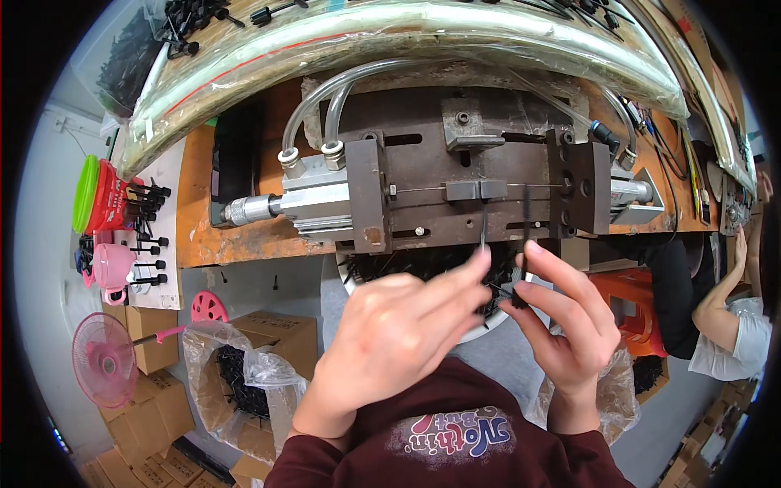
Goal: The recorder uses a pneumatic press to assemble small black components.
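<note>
The left hand (399,333) pinches a thin black tie (483,232) between thumb and fingertips, holding it upright just below the press (455,183). The right hand (565,313) is closed on a second black tie (525,232), also upright, beside the first. Under both hands sits a basin (350,276) of black ties. A pink fan (106,358) stands at far left.

1. An orange-brown wooden workbench (244,236) with a worn front edge carries a dark metal press fixture (455,175).
2. A silver pneumatic cylinder (297,199) lies at the fixture's left.
3. Clear plastic sheeting (390,32) covers the bench's rear.
</note>
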A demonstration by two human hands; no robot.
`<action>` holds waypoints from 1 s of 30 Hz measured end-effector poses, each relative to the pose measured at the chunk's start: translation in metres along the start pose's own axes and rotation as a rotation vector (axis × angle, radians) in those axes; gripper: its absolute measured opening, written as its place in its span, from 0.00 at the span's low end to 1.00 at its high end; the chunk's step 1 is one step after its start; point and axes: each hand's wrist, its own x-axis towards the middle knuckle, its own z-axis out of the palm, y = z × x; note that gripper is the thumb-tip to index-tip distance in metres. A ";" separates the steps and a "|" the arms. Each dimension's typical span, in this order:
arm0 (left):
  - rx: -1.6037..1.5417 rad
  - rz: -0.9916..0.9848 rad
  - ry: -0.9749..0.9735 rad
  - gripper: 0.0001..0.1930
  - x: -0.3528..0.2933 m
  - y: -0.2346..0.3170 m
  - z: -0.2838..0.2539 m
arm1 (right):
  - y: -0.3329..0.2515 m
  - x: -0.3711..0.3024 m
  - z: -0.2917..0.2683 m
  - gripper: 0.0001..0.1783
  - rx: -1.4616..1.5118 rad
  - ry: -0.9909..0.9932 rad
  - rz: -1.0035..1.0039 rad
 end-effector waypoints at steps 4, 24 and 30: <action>-0.085 0.007 -0.157 0.13 -0.021 -0.001 0.001 | 0.003 0.017 0.013 0.15 -0.118 -0.092 -0.055; -0.121 0.021 -0.187 0.16 -0.038 -0.012 0.019 | -0.004 0.037 0.026 0.11 -0.385 -0.187 -0.097; -0.112 0.037 -0.191 0.16 -0.041 -0.015 0.020 | -0.011 0.039 0.023 0.12 -0.397 -0.227 -0.044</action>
